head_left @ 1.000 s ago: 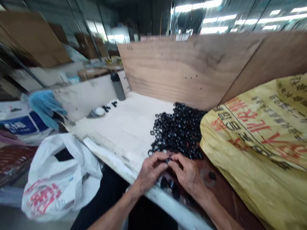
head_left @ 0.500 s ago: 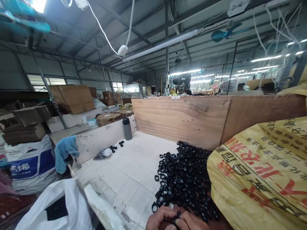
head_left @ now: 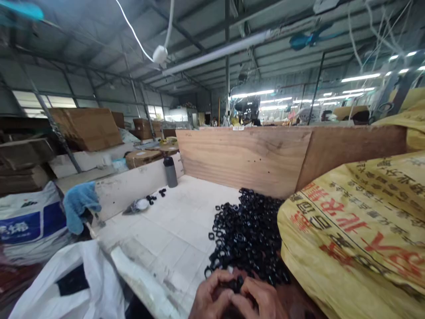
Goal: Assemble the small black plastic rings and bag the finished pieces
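Observation:
At the bottom edge my left hand (head_left: 209, 297) and my right hand (head_left: 262, 300) are pressed together, fingers curled round small black plastic rings (head_left: 235, 283). They rest at the near end of a heap of black rings (head_left: 247, 232) that lies on the white tiled tabletop (head_left: 179, 226). The wrists are cut off by the frame.
A yellow printed sack (head_left: 358, 230) lies right of the heap. Wooden boards (head_left: 245, 157) wall the table's back. A grey bottle (head_left: 170, 172), a few loose rings and a small bag stand at the far left. A white plastic bag (head_left: 66, 288) and blue cloth (head_left: 79, 204) hang at left.
The view tipped up from the table to the hall and has dropped back slightly. My hands have stayed together on the rings at the heap's near end.

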`<act>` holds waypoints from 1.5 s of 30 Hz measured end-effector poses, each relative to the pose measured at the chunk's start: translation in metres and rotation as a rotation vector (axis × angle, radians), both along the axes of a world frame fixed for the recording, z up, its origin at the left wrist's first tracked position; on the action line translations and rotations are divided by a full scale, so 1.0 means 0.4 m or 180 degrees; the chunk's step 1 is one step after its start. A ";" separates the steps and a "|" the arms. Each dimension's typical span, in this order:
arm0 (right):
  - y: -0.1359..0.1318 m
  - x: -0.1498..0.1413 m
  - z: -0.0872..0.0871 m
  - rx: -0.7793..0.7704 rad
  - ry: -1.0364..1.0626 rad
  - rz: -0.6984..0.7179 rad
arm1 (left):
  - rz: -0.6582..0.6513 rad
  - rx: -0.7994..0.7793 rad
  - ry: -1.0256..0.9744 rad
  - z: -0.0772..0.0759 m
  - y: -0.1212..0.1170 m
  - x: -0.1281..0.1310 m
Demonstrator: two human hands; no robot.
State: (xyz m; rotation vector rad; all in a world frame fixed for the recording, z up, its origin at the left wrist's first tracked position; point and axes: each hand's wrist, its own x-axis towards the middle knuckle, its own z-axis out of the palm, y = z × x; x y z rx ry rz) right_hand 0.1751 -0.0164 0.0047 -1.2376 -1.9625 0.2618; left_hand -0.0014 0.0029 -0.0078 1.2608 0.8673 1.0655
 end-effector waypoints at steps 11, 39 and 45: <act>-0.013 0.006 0.058 -0.0612 0.0420 0.0202 | -0.0038 -0.0036 0.0007 0.047 -0.023 -0.005; 0.036 0.148 0.119 -0.2183 0.0098 -0.0448 | -0.0186 0.0848 0.1558 0.066 -0.016 0.015; 0.032 0.109 0.082 -0.1622 -0.0422 -0.0564 | 0.0105 0.0569 0.1516 0.020 0.007 0.031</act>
